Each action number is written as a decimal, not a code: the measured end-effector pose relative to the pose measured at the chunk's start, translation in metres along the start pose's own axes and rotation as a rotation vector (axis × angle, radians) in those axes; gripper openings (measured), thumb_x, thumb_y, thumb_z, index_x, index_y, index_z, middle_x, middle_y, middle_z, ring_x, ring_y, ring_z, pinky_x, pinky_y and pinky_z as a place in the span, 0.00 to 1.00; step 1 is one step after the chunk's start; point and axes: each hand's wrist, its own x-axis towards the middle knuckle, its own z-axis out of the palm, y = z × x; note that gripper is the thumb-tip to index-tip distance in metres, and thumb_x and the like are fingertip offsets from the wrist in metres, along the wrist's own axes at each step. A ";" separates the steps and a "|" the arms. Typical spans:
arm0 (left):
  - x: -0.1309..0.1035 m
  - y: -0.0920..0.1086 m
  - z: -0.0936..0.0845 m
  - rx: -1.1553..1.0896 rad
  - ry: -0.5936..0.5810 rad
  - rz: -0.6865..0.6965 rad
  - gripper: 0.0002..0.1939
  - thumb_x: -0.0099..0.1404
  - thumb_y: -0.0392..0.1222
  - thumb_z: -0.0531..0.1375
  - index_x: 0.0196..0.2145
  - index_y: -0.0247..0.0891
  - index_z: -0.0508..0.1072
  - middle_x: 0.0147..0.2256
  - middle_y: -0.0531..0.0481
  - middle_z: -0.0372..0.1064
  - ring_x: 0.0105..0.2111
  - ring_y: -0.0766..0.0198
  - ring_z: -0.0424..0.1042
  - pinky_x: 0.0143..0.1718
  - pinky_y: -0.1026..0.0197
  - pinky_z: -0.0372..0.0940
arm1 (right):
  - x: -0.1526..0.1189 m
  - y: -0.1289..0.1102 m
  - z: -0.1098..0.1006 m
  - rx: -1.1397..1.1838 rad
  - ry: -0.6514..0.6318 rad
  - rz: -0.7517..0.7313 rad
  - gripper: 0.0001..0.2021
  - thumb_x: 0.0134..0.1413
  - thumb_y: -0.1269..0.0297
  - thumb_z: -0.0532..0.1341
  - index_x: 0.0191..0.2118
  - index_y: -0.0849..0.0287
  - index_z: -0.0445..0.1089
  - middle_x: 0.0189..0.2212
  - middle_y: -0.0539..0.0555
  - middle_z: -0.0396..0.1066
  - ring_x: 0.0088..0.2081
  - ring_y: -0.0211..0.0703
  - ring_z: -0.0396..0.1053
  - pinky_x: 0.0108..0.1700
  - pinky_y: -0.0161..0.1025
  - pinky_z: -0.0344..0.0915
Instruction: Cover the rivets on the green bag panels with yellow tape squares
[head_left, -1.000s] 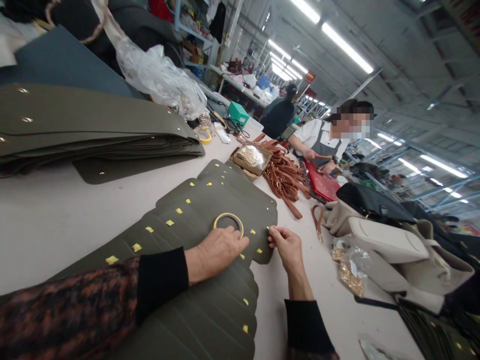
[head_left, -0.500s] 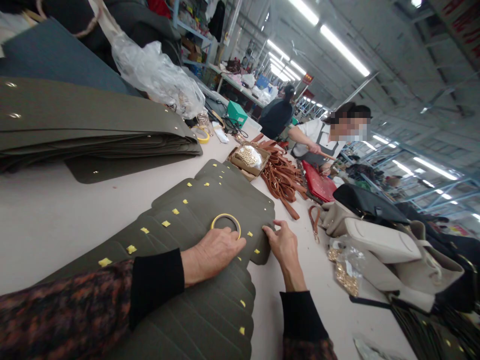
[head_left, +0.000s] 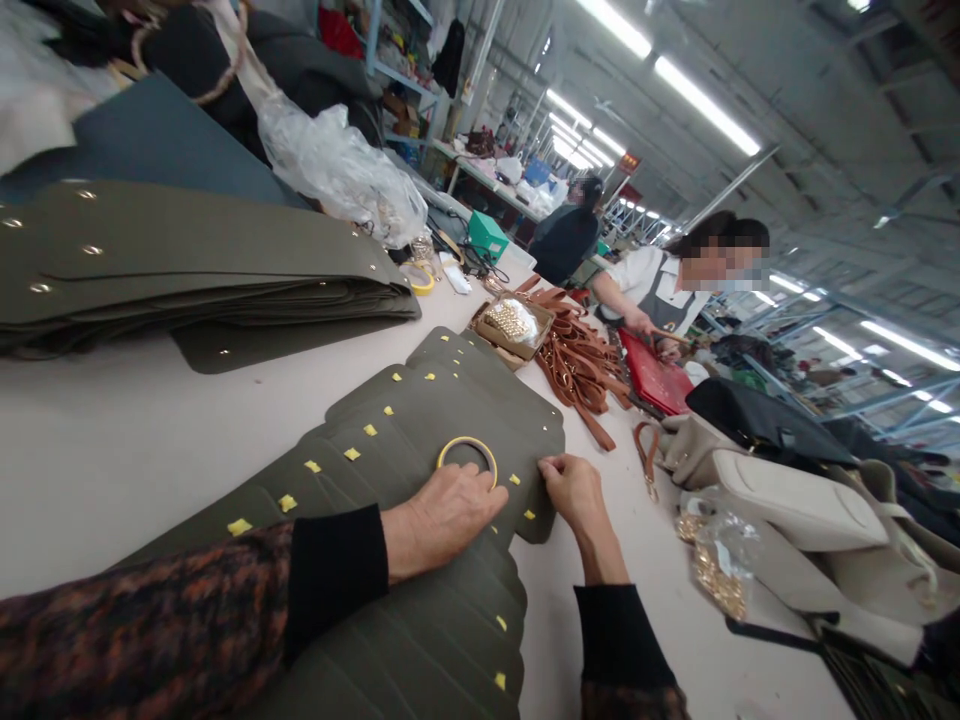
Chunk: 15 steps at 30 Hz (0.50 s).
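Now at frame centre: left hand [head_left: 448,515] flat, fingers spread, pressing olive panel [head_left: 450,420] beside gold ring [head_left: 467,458]. Right hand [head_left: 574,490], lowered vs. 1 s ago, fingertips pinched on panel's right edge. Stack position unchanged.

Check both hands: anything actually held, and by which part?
Right hand pinches the top olive panel at its right edge. Left hand only presses flat on it, fingertips at the yellow ring.

Overlapping olive leather panels [head_left: 442,420] lie fanned on the white tabletop [head_left: 112,450]; a gold metal ring [head_left: 467,458] rests on them, a stack of olive leather sheets [head_left: 195,265] behind-left, tan leather straps [head_left: 581,365] behind-right.
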 end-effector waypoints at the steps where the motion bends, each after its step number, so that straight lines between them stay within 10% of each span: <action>1: 0.000 0.001 0.001 -0.002 0.001 0.001 0.05 0.63 0.30 0.53 0.35 0.37 0.66 0.34 0.46 0.69 0.33 0.56 0.69 0.32 0.56 0.66 | 0.000 0.000 0.001 0.009 -0.004 0.018 0.12 0.53 0.61 0.56 0.29 0.57 0.76 0.26 0.54 0.76 0.32 0.46 0.73 0.33 0.37 0.62; 8: -0.002 -0.015 -0.029 -0.041 0.052 -0.013 0.08 0.62 0.28 0.52 0.37 0.37 0.65 0.35 0.47 0.69 0.35 0.58 0.69 0.33 0.58 0.65 | -0.022 0.007 -0.005 0.141 0.117 0.085 0.19 0.56 0.54 0.52 0.45 0.60 0.72 0.33 0.56 0.76 0.35 0.45 0.74 0.38 0.39 0.65; 15: -0.035 -0.107 -0.078 0.137 0.068 -0.488 0.06 0.67 0.37 0.50 0.38 0.37 0.66 0.29 0.48 0.68 0.29 0.61 0.68 0.30 0.60 0.58 | -0.049 0.027 0.001 0.352 0.143 0.197 0.21 0.49 0.56 0.57 0.48 0.59 0.70 0.32 0.55 0.76 0.31 0.45 0.74 0.36 0.41 0.67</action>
